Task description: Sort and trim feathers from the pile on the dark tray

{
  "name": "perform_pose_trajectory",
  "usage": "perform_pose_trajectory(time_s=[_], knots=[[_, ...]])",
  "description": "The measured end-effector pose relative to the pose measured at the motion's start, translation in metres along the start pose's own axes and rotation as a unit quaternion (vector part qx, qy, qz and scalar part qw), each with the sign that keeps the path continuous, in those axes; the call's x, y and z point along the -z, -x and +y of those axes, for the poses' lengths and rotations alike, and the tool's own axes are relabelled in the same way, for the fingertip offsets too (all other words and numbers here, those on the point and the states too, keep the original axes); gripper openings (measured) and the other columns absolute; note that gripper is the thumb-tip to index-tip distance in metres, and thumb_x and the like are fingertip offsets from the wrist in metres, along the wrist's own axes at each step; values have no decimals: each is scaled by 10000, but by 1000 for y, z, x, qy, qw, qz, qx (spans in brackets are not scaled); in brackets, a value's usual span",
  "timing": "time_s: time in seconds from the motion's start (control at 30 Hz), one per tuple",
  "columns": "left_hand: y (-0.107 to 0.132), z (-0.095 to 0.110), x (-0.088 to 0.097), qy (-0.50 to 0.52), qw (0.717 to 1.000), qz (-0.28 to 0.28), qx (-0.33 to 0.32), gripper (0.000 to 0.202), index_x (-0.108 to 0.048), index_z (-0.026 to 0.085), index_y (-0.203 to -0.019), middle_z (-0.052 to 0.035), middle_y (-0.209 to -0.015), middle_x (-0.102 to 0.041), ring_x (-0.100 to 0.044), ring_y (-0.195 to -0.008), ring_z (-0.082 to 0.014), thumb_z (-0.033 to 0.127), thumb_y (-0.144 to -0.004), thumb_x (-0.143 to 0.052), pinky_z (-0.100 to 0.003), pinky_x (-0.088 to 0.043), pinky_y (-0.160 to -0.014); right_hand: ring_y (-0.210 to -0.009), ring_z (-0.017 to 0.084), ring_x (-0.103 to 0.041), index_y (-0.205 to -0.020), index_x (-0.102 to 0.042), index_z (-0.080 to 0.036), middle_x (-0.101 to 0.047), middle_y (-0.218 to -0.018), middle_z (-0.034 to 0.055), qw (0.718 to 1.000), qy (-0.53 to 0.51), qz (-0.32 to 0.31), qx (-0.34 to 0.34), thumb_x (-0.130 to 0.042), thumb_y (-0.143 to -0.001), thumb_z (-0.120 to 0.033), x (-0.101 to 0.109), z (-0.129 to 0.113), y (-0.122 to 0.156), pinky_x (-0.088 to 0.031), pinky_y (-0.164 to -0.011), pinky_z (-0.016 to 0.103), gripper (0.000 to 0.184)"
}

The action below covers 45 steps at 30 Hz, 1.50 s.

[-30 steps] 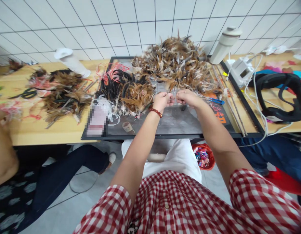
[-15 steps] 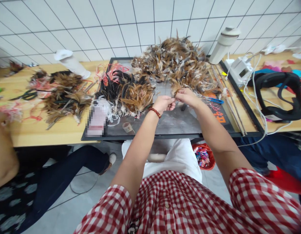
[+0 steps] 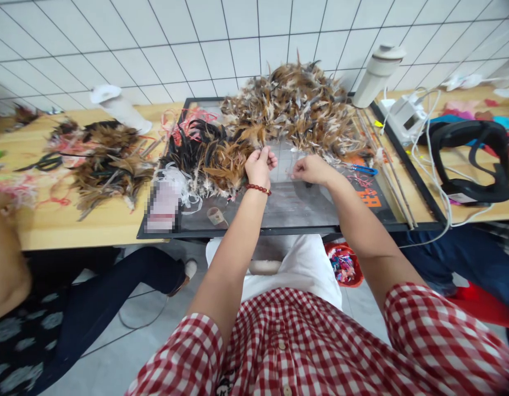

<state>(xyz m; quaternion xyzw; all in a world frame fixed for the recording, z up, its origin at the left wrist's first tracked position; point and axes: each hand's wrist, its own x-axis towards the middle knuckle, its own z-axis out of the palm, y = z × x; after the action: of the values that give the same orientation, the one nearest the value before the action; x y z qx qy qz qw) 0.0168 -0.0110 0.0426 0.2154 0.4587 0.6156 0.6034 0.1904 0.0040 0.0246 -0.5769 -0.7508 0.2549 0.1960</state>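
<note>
My left hand [image 3: 261,166], with a red bead bracelet at the wrist, is closed in a pinch. A small brown feather tuft [image 3: 253,135] rises from its fingertips, beside the pile of black and brown feathers [image 3: 221,165]. Over the grey board [image 3: 275,206], my right hand [image 3: 313,169] is closed with its fingers curled together. What it pinches, if anything, is too small to make out. Behind both hands lies the large heap of mottled brown feathers [image 3: 293,104].
A blue-handled tool [image 3: 364,169] and thin sticks [image 3: 392,179] lie to the right. A white bottle [image 3: 378,77], a black headset [image 3: 471,162] and cables stand beyond. To the left are another feather pile [image 3: 114,159], scissors [image 3: 46,161] and a person's arm [image 3: 7,253].
My hands have moved apart. The left went left and slightly up with the feather tuft; the right stayed near its place, a little lower.
</note>
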Motion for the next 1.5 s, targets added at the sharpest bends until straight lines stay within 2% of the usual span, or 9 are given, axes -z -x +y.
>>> perform_pose_trajectory(time_s=[0.13, 0.27, 0.37, 0.7, 0.87, 1.0, 1.17, 1.3, 1.5], knots=[[2, -2, 1, -5, 999, -27, 25, 137, -641, 172, -860, 54, -668, -643, -618, -581, -31, 219, -973, -703, -159, -496, -670, -578, 104, -400, -604, -627, -202, -522, -548, -54, 987, -156, 37, 3, -779, -737, -141, 10, -2, 0, -303, -625, 279, 211], [7, -4, 0, -8, 992, -74, 105, 166, -645, 156, -828, 6, -752, -721, -708, -697, -60, 187, -988, -673, -213, -566, -846, -616, 99, -426, -707, -613, -215, -531, -644, -54, 902, -425, 78, 16, -870, -692, -424, 3, -15, -1, -366, -620, 250, 332], [7, -5, 0, 14, 981, -111, 161, 204, -655, 152, -821, -15, -758, -742, -746, -781, -86, 158, -1020, -608, -259, -586, -962, -675, 110, -507, -726, -617, -219, -589, -698, -38, 861, -500, 93, 19, -928, -572, -534, -12, -24, -3, -431, -669, 252, 469], [9, -8, -3, 21, 977, -111, 183, 199, -673, 143, -824, -13, -724, -730, -710, -703, -78, 118, -1012, -613, -231, -592, -861, -697, 139, -560, -745, -628, -229, -613, -701, -27, 878, -458, 140, 12, -901, -642, -536, -26, -25, -1, -501, -726, 292, 423], [11, -9, -4, -22, 982, -106, 155, 291, -614, 140, -750, 31, -603, -641, -595, -537, -38, 115, -1036, -570, -171, -501, -646, -717, 138, -581, -746, -632, -225, -638, -726, -21, 889, -430, 158, 8, -914, -656, -555, -26, -26, -3, -504, -727, 283, 443], [10, -6, -4, -16, 981, -120, 154, 321, -592, 144, -733, 53, -560, -586, -529, -470, -18, 117, -1050, -546, -143, -425, -539, -672, 97, -556, -801, -670, -208, -663, -745, -32, 865, -483, 138, -17, -971, -575, -507, -23, -20, -5, -455, -630, 231, 482], [15, 0, -2, -37, 948, -197, 247, 349, -612, 127, -722, 30, -562, -579, -541, -474, -22, 90, -1052, -506, -130, -415, -516, -516, 76, -509, -673, -636, -191, -601, -552, -54, 811, -579, -58, -55, -1045, -398, -563, -14, -14, -1, -500, -551, 229, 617], [18, 0, 0, -65, 937, -239, 244, 277, -688, 104, -778, 15, -602, -623, -581, -501, -35, 81, -1023, -562, -151, -452, -550, -472, 94, -529, -636, -589, -196, -585, -517, -56, 802, -588, -42, -96, -1049, -426, -513, -10, -13, 0, -501, -498, 254, 597], [17, -4, 0, -79, 940, -260, 206, 264, -702, 108, -826, -39, -732, -744, -706, -639, -92, 185, -1046, -578, -242, -569, -725, -457, 78, -472, -540, -432, -216, -555, -488, -47, 822, -559, 40, -97, -1007, -562, -397, -14, -15, -4, -376, -472, 240, 603]])
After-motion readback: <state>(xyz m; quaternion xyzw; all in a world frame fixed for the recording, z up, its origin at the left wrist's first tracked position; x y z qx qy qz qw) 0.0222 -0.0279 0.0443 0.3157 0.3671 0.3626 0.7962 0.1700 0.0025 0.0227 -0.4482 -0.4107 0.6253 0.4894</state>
